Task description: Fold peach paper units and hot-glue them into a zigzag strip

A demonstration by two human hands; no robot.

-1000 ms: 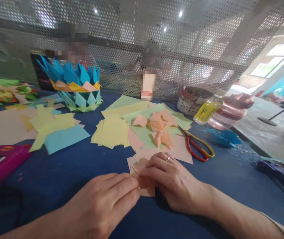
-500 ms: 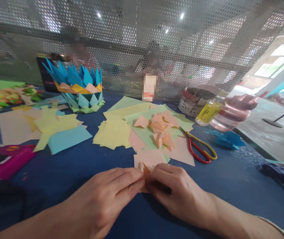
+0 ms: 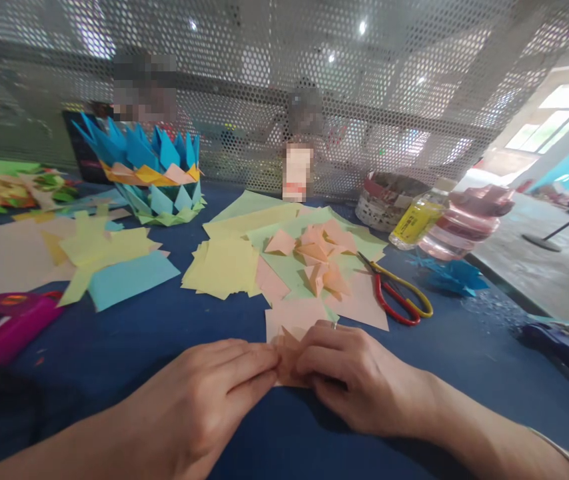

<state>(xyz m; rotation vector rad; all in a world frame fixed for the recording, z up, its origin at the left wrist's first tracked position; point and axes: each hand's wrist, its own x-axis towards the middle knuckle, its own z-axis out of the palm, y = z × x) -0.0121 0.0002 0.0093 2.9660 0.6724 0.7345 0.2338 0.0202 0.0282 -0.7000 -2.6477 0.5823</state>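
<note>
My left hand (image 3: 199,407) and my right hand (image 3: 359,383) meet at the near middle of the blue table (image 3: 164,333). Both pinch a small folded piece of orange paper (image 3: 289,360), pressed down on the table between their fingertips. My right hand wears a ring. Just beyond the hands lies a pink paper sheet (image 3: 294,313), and behind it a heap of folded orange paper pieces (image 3: 322,257) on light green sheets.
Red-and-yellow scissors (image 3: 399,293) lie right of the papers. A stack of yellow squares (image 3: 222,267), a blue sheet (image 3: 129,277), a blue paper crown-shaped model (image 3: 149,173), a bottle (image 3: 417,223), a pink jar (image 3: 464,223), a woven basket (image 3: 384,200), a pink tool (image 3: 9,320) at left. A perforated metal screen (image 3: 264,80) stands behind.
The hands stay together on the orange piece; my right fingers have shifted over it and the paper now lies flatter on the table than half a second ago.
</note>
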